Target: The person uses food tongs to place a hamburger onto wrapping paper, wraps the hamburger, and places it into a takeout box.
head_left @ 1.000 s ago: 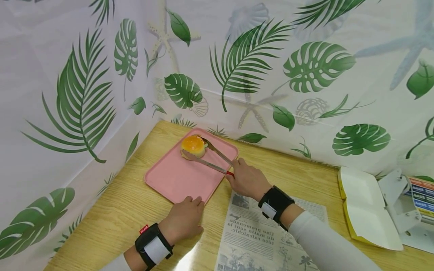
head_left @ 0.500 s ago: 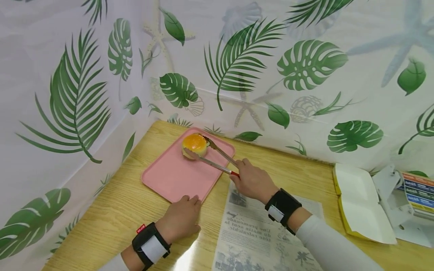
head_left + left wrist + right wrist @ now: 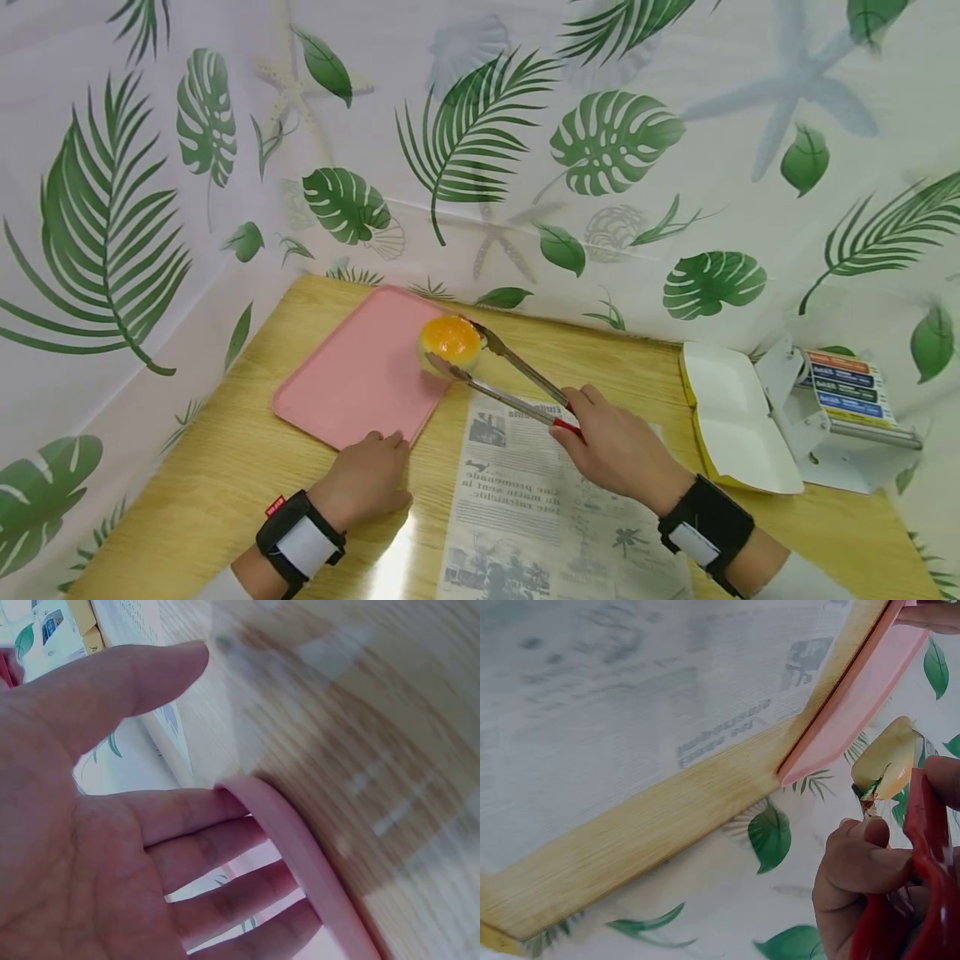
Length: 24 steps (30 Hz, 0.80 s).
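Note:
A burger with a glossy orange-topped bun (image 3: 452,337) is pinched between the tips of metal tongs (image 3: 510,399) in the head view. It hangs over the right edge of the pink tray (image 3: 352,375). My right hand (image 3: 618,450) grips the tongs by their red handles (image 3: 928,855), which show at close range in the right wrist view; there the burger (image 3: 885,761) appears clear of the tray. My left hand (image 3: 367,479) rests on the tray's near edge. In the left wrist view its fingers lie nearly straight against the pink rim (image 3: 289,832), thumb held apart.
Newsprint-patterned paper (image 3: 502,508) lies on the wooden table (image 3: 195,483) right of the tray. Farther right stand an opened white-and-yellow food box (image 3: 738,425) and a metal holder (image 3: 810,433) with coloured labels. Leaf-patterned sheets (image 3: 480,150) wall the back and left.
The tongs have carried the burger up off the tray and to the right, toward the paper. My left hand stays at the tray's near edge. The head view has turned rightward.

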Available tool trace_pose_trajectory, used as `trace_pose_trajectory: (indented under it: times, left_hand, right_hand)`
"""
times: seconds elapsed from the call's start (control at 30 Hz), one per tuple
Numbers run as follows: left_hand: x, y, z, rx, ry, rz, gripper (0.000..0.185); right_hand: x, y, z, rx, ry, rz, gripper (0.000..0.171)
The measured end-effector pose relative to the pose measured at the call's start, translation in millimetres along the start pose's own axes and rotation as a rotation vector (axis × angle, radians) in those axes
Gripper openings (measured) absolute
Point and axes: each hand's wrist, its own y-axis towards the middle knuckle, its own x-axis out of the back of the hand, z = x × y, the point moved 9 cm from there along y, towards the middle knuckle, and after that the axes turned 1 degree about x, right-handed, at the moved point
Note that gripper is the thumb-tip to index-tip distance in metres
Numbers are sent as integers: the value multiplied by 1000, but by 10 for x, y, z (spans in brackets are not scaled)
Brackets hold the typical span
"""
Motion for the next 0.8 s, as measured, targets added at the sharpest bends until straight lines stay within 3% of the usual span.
trace_pose_trajectory:
  times: [0.3, 0.47, 0.6, 0.8]
  left_hand:
    - [23, -35, -94, -35, -43, -14, 62]
    - [12, -14, -112, -45, -21, -31, 53]
    - [-15, 17, -133, -63, -7, -42, 46]
    - [2, 25, -166, -106, 12, -80, 34]
  right_hand:
    - [74, -1015, -407, -210, 46, 76, 53]
    - [-62, -1494, -613, -356, 50, 168, 59]
    - [-174, -1780, -749, -460, 68, 229, 61]
    - [-261, -2017, -824, -497, 110, 226, 57]
